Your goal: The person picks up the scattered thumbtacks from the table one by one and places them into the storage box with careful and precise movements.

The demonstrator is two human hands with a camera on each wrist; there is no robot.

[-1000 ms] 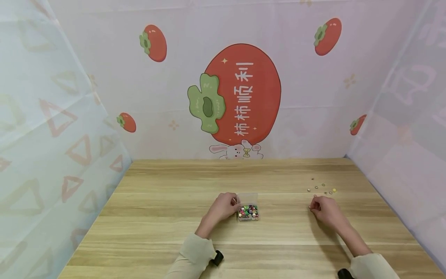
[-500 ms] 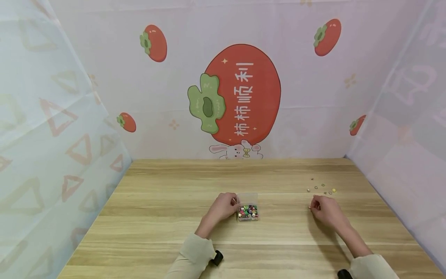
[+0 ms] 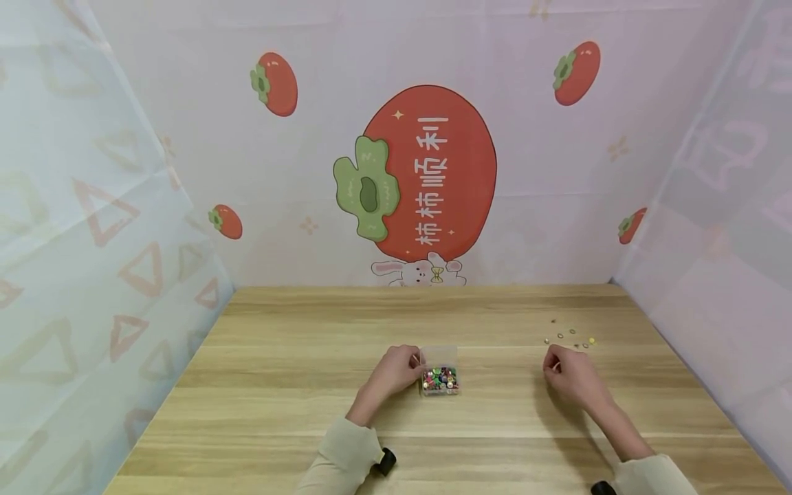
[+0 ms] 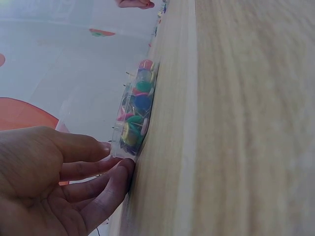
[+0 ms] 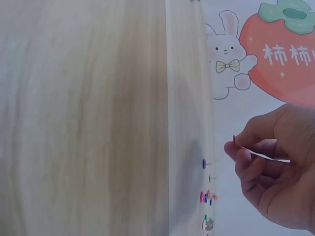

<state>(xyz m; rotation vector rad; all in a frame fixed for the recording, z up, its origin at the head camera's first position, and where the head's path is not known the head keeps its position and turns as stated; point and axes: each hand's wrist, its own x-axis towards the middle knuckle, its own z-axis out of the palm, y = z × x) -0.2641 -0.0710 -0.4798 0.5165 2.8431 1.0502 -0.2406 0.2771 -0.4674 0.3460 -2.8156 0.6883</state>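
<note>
Left hand (image 3: 396, 371): fingers lightly curled, fingertips (image 4: 120, 169) pressed against the near left wall of a small clear plastic box (image 3: 440, 373), which sits on the tabletop just to that hand's right. The box is rectangular, thin-walled and transparent, lid raised behind it, filled with round-headed pushpins (image 4: 140, 105) in green, blue, yellow and pink.

Right hand (image 3: 569, 375): raised slightly off the wood, thumb and forefinger pinching a single red-headed pushpin (image 5: 234, 141).

Loose pushpins (image 3: 572, 335): a small scatter of flat coloured heads just beyond the right hand.

Table (image 3: 297, 405): pale wood-grain laminate with long straight streaks, matte.

Backdrop (image 3: 427, 172): thin cloth beyond both hands, printed with red persimmons and a rabbit.
</note>
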